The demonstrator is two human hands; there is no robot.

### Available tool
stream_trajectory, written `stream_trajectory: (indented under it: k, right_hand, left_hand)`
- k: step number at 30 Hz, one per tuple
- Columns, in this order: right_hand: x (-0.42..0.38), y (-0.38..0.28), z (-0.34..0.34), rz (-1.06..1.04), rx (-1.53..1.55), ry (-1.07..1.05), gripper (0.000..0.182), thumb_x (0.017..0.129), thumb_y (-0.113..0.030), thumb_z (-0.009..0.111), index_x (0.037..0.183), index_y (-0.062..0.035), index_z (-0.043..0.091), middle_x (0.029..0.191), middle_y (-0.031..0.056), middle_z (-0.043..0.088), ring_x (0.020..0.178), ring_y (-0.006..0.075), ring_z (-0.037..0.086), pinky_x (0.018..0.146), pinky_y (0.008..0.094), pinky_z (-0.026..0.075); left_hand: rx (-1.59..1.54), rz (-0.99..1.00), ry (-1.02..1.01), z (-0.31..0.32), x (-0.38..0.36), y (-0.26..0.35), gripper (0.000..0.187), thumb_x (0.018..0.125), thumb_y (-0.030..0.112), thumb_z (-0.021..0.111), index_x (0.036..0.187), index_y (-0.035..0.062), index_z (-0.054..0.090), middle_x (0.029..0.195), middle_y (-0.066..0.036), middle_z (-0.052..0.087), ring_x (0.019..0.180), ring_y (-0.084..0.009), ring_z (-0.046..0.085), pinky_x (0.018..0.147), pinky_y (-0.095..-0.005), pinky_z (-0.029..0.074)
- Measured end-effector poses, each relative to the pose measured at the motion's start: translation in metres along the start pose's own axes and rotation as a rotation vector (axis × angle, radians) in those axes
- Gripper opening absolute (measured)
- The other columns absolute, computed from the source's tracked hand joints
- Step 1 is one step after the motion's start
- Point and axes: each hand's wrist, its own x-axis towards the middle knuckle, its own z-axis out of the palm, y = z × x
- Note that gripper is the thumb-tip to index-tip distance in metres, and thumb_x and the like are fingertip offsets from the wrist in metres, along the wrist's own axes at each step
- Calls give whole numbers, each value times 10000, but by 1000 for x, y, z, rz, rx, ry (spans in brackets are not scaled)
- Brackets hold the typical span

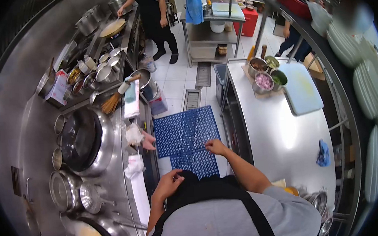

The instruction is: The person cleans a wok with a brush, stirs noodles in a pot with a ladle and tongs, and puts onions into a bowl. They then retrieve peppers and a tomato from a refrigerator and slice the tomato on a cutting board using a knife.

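My left hand (169, 183) is low in front of my body, beside the black apron (198, 185). Its fingers are loosely bent and apart, with nothing visible in them. Farther forward and to the right, my right hand (216, 146) hangs over the blue patterned floor mat (185, 127). The fingers of that hand are curled together; whatever may be between them cannot be made out. Neither hand touches the stove counter or the steel table.
Left, the stove counter carries a black wok (81, 138), strainers (91, 197) and a bamboo brush (111, 103). Right, a steel table (278, 142) holds ingredient pots (263, 82), a cutting board (301, 88) and a blue cloth (323, 153). A co-worker (153, 19) stands by a pan (112, 28).
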Motion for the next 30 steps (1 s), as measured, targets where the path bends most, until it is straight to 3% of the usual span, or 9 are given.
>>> stream_trajectory:
  k: [2, 3, 4, 5, 6, 10, 19, 26, 30]
  right_hand:
    - [13, 64, -1, -105, -372, 155, 302, 920, -245, 575, 868, -5, 750, 874, 212, 740, 703, 288, 718, 678, 415, 573]
    - [16, 78, -8, 448, -225, -52, 284, 875, -259, 617, 855, -24, 774, 978, 221, 748, 841, 350, 732, 753, 460, 575]
    - [33, 188, 7, 88, -814, -213, 288, 837, -272, 643, 881, -27, 788, 1026, 231, 739, 959, 377, 724, 817, 474, 571]
    - [26, 242, 13, 201, -893, -368, 300, 817, -285, 691, 913, -19, 790, 1035, 252, 726, 984, 381, 726, 846, 456, 570]
    - [-4, 228, 2, 691, -434, -203, 315, 792, -277, 738, 984, -33, 793, 1047, 243, 741, 994, 380, 727, 864, 467, 565]
    - [-83, 181, -28, 1002, -21, -80, 325, 786, -299, 741, 970, -35, 793, 1046, 239, 743, 985, 371, 726, 853, 470, 563]
    - [-31, 88, -34, 992, 240, 225, 353, 773, -350, 747, 937, -41, 793, 1044, 230, 746, 966, 353, 723, 827, 475, 559]
    - [87, 89, -40, 952, 284, 175, 377, 763, -389, 752, 912, -45, 793, 1043, 223, 748, 950, 339, 721, 806, 480, 556]
    - [172, 122, -65, 959, 304, 90, 392, 758, -412, 754, 898, -48, 793, 1042, 219, 749, 942, 330, 720, 795, 482, 555]
  left_hand:
    - [-37, -3, -11, -14, 32, -3, 429, 923, 201, 741, 1301, 17, 654, 924, -124, 726, 805, -201, 681, 769, -336, 541]
    - [-19, 40, -9, -21, 52, -13, 437, 920, 202, 743, 1305, 18, 650, 913, -117, 721, 804, -198, 675, 762, -335, 537]
    - [-2, 53, -25, -33, 79, -17, 436, 919, 202, 744, 1303, 19, 650, 910, -113, 720, 802, -200, 676, 761, -336, 538]
    - [13, 55, -54, -43, 102, -21, 436, 918, 202, 745, 1301, 19, 650, 906, -110, 720, 801, -202, 676, 760, -337, 539]
    - [25, 60, -89, -54, 120, -27, 435, 917, 203, 746, 1300, 19, 650, 903, -107, 719, 799, -204, 677, 760, -338, 539]
    - [-15, 127, -91, -109, 222, -48, 425, 919, 222, 740, 1285, 24, 657, 906, -115, 725, 787, -221, 688, 753, -350, 547]
    - [108, 388, -219, -236, 436, 67, 399, 905, 186, 744, 1263, 26, 673, 931, -130, 731, 803, -220, 699, 766, -359, 558]
    - [-51, 566, -511, -229, 571, 177, 370, 972, 153, 697, 1306, 10, 632, 971, -77, 710, 832, -134, 669, 747, -305, 553]
    - [-208, 466, -604, -192, 698, 155, 327, 982, 155, 675, 1271, 5, 653, 936, -73, 714, 796, -136, 681, 726, -304, 558]
